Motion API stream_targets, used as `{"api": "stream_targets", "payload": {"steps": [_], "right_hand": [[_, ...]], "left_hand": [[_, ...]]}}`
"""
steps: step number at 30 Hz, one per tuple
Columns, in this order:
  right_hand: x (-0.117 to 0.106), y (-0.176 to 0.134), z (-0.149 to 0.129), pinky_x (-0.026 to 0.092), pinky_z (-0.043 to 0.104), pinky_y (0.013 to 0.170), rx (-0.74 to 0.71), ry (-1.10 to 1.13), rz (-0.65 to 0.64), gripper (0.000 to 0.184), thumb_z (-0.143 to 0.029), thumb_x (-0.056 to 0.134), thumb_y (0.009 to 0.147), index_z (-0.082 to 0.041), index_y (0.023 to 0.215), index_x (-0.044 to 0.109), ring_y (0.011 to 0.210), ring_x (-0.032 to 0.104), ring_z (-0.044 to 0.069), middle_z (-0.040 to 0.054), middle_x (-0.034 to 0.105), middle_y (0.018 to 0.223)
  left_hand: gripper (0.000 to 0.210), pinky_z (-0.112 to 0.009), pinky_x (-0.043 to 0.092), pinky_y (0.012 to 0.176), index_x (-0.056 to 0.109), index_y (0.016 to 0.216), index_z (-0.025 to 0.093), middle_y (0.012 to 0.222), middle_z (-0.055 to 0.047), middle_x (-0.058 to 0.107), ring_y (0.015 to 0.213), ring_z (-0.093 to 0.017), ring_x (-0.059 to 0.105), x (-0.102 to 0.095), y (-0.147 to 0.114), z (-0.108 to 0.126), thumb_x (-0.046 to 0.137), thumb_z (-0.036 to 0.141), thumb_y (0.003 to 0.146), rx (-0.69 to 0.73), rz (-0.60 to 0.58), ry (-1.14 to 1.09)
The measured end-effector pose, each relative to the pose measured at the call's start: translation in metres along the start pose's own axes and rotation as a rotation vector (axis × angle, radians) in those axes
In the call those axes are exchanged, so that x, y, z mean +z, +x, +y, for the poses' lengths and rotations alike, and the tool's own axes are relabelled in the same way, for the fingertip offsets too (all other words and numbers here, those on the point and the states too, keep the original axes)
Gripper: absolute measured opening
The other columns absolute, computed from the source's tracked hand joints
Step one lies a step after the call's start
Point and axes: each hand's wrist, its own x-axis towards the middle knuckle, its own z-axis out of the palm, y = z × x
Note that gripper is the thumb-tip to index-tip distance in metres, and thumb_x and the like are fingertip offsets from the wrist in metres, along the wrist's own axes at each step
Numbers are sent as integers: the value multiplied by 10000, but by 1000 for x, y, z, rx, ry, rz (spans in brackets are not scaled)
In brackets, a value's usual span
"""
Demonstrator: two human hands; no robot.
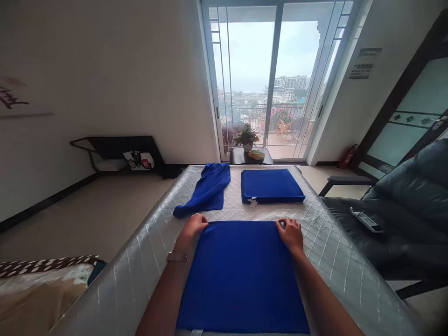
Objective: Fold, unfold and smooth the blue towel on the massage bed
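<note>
A blue cloth (241, 275) lies flat before me, a small white label (196, 332) at its near edge. My left hand (196, 225) pinches its far left corner, with a band on that wrist. At the far right corner, my right hand (290, 232) has thumb and fingers closed on the edge. Beyond it sits a neat stack of folded blue cloths (273, 184) with a white tag at the front. A crumpled blue cloth (210, 189) is spread loosely to the left of the stack.
Everything blue rests on a silvery quilted mattress (329, 242). A dark armchair (406, 214) with a remote-like device (367, 219) stands on the right. Behind the mattress, a small table (241, 156) holds a potted plant (247, 136) before the glass doors. Bedding (45, 298) is at lower left.
</note>
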Motion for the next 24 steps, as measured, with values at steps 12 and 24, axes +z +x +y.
{"api": "stream_targets", "payload": {"steps": [12, 24], "right_hand": [[-12, -2, -1, 525, 388, 802, 18, 642, 26, 552, -751, 592, 771, -220, 902, 664, 846, 708, 259, 93, 752, 891], [-159, -48, -37, 577, 391, 791, -87, 836, 329, 522, -695, 750, 720, -204, 896, 722, 799, 693, 205, 39, 748, 860]], "left_hand": [[283, -296, 527, 832, 781, 898, 213, 966, -63, 811, 953, -258, 735, -29, -13, 2, 606, 364, 734, 133, -36, -210], [391, -345, 566, 824, 784, 954, 222, 930, -33, 808, 876, -241, 736, -136, -113, 37, 693, 553, 766, 406, 137, -534]]}}
